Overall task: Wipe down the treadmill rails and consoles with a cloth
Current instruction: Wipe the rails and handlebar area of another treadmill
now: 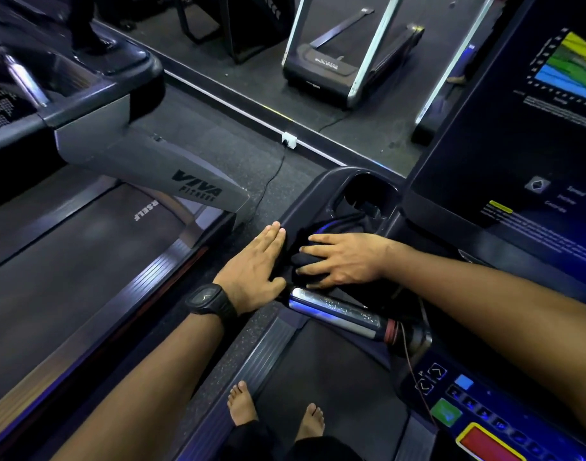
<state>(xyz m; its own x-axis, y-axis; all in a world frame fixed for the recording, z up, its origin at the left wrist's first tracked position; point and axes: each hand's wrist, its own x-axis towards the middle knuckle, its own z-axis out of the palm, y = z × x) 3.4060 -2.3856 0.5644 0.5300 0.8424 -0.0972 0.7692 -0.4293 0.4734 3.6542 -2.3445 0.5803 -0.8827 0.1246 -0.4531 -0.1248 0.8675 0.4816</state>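
A dark cloth (306, 257) lies bunched on the left side tray of the treadmill console (305, 211). My right hand (343, 257) rests on the cloth with its fingers spread and slightly bent over it. Just left of it, my left hand (255, 261) lies flat with straight fingers against the tray's outer edge; a black watch sits on that wrist. A chrome handrail grip (338, 312) runs just below both hands. The console screen (531, 128) rises at the right, and its button panel (467, 414) is at the lower right.
A neighbouring treadmill (85, 227) with a grey "VIVA FITNESS" upright (158, 164) stands to the left. A power cable (268, 184) crosses the floor between the machines. A wall mirror at the back reflects other machines. My bare feet (271, 414) stand on the belt and side rail.
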